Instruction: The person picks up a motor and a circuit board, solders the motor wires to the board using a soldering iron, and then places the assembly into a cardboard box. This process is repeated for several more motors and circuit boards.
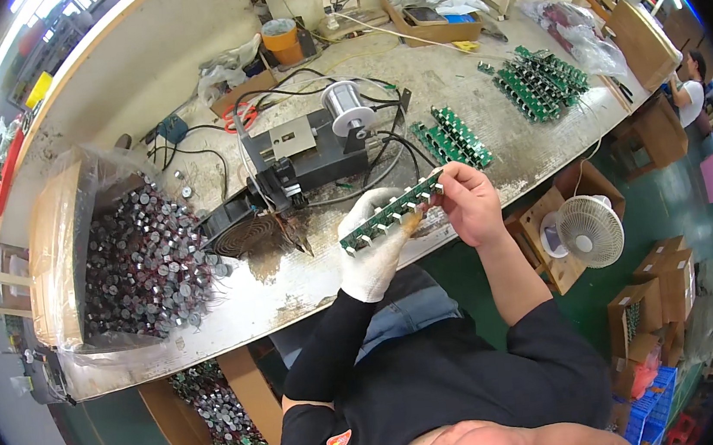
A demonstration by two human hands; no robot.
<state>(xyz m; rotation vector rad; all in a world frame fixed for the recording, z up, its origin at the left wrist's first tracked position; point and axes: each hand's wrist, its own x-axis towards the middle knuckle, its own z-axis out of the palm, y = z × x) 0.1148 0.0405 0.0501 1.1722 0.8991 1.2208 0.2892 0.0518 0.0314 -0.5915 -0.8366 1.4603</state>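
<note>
My left hand (369,266), in a white glove, is closed around a long green circuit board strip (392,213) with a row of white connectors. The bare fingers of my right hand (475,208) pinch the strip's right end. The strip is tilted, its right end higher in view, over the table's front edge. Just behind my hands stands a black soldering machine (325,167) with a spool of solder wire (346,106) on top. Beyond the strip, to the right, lies a small group of similar boards (452,139).
On the left, an open carton (60,254) holds a heap of small round metal parts with wires (148,262). More boards (538,86) lie at the back right. A white fan (588,231) stands right of the table. Another carton (257,389) sits below the table. Orange-handled scissors (241,117) lie behind the machine.
</note>
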